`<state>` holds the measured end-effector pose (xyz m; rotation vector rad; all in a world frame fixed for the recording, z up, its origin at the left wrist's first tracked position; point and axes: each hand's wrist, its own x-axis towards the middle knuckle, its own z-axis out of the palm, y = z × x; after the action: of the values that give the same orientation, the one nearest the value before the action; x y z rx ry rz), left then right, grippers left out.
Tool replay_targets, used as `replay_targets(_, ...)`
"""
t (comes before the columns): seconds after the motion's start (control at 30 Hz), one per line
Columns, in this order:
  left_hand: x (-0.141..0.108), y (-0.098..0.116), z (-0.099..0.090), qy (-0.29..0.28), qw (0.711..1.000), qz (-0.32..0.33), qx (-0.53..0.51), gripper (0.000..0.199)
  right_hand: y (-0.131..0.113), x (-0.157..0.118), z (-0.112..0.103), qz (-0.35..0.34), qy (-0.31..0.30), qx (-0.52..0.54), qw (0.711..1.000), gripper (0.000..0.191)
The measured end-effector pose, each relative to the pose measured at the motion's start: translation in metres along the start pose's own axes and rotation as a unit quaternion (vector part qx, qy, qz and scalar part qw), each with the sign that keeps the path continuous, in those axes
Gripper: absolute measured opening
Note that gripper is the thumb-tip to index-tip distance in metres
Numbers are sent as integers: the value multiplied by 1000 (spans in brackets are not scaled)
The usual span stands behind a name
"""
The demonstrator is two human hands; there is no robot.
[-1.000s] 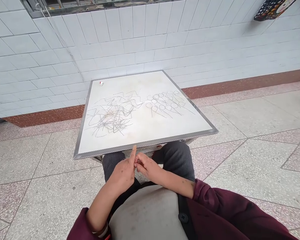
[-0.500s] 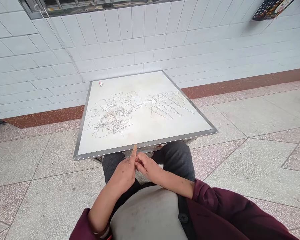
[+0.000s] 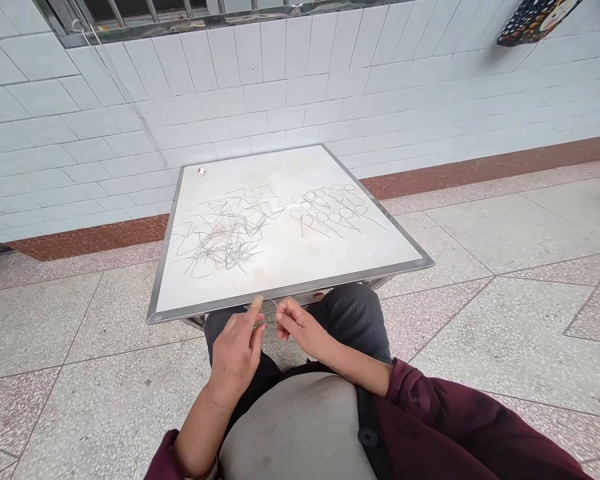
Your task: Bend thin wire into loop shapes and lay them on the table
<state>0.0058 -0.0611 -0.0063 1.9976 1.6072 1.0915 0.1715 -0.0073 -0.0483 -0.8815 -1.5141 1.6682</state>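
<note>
Over my lap, at the near edge of the table, a thin wire [image 3: 274, 303] curves between my two hands. My right hand [image 3: 300, 328] pinches it between thumb and fingertips. My left hand [image 3: 237, 343] has its thumb and curled fingers closed on the wire's other part, while the index finger points forward. The fingers partly hide the wire's ends. On the white tabletop [image 3: 285, 267], a tangled heap of loose bent wires [image 3: 225, 233] lies to the left. Several wires shaped into round loops with straight tails [image 3: 330, 207] lie in rows to the right.
A small white and red object [image 3: 201, 172] sits at the table's far left corner. Behind the table stands a white tiled wall [image 3: 260, 100] with a barred window [image 3: 155, 13]. A patterned bag [image 3: 535, 23] hangs at upper right. My knees [image 3: 355, 320] are under the table edge.
My hands have moved apart from touching each other, and the curved wire now shows between them. My left hand has shifted a little left and its index finger has lowered.
</note>
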Motion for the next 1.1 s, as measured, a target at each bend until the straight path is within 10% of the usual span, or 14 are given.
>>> replay_targets(0.13, -1, 0, 4, 49, 945, -211, -247, 56, -9, -1, -2, -12, 16, 15, 1000, 28)
replay_targets(0.33, 0, 4, 22, 52, 857, -259, -443, 46, -14, -3, 2, -8, -6, 18, 1000, 28)
replay_targets(1.1, -7, 1, 22, 4, 868, -261, -422, 42, -25, -2, 2, 25, -10, 119, 993, 25)
